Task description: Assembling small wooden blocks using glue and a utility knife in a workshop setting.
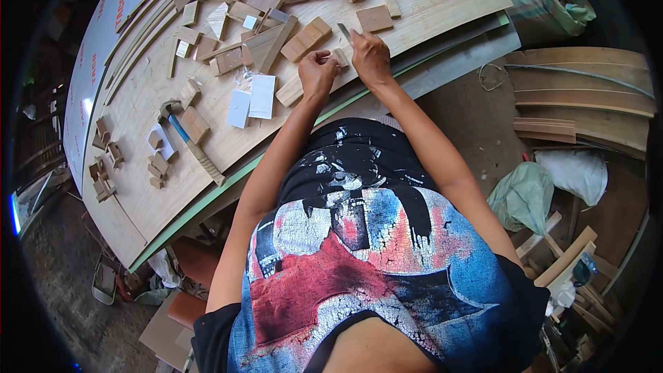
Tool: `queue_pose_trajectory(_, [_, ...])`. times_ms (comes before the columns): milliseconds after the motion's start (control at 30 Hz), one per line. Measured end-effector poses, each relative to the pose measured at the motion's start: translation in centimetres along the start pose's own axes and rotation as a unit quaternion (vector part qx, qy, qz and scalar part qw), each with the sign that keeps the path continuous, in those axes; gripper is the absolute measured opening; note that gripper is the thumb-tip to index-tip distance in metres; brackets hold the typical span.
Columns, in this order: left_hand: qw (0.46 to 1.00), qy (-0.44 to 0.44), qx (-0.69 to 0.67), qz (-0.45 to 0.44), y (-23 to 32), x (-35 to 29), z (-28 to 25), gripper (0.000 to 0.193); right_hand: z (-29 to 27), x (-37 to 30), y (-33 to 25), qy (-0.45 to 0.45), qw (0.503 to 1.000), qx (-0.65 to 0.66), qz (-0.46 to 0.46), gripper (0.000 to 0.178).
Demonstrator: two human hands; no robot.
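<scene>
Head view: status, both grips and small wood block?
Right grip closed on thin grey strip. Left grip at small wood block. Block row close beside left grip.

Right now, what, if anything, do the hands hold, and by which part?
The right hand holds a thin blade by the end inside the fist. The left hand is at a small wooden block; any grip is unclear.

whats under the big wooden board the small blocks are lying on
Under the wooden board, a green-edged sheet and a grey sheet show along the near side. Anything farther in is covered and cannot be seen.
</scene>
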State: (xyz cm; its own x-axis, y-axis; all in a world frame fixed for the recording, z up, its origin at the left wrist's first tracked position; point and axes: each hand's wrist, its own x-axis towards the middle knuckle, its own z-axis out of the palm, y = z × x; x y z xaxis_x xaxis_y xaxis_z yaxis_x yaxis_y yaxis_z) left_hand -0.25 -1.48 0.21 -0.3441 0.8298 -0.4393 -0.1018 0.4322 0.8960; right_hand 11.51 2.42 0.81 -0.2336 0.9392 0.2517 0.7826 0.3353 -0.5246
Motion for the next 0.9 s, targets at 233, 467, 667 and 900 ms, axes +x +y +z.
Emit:
queue_pose_trajectory(233, [0.976, 0.021, 0.207, 0.069, 0.1, 0.4, 0.1, 0.027, -1.6, 0.2, -0.7, 0.079, 0.996, 0.014, -0.031, 0.016])
queue_pose_trajectory(467, [0.985, -0.044, -0.161, -0.033, 1.7, 0.1, -0.4, 0.023, -1.4, -0.8, -1.0, -0.016, 0.981, 0.177, 0.075, 0.023])
queue_pose_trajectory(667, [0.987, -0.038, 0.117, 0.107, 2.4, 0.5, -2.5, 0.024, -1.2, -0.3, -1.5, -0.131, 0.94, 0.283, 0.137, 0.03])
queue_pose_trajectory(900, [0.814, 0.004, 0.453, 0.363, 3.9, 1.9, -5.1, 0.034, -1.4, 0.0, -2.0, -0.098, 0.979, 0.159, 0.082, 0.026])
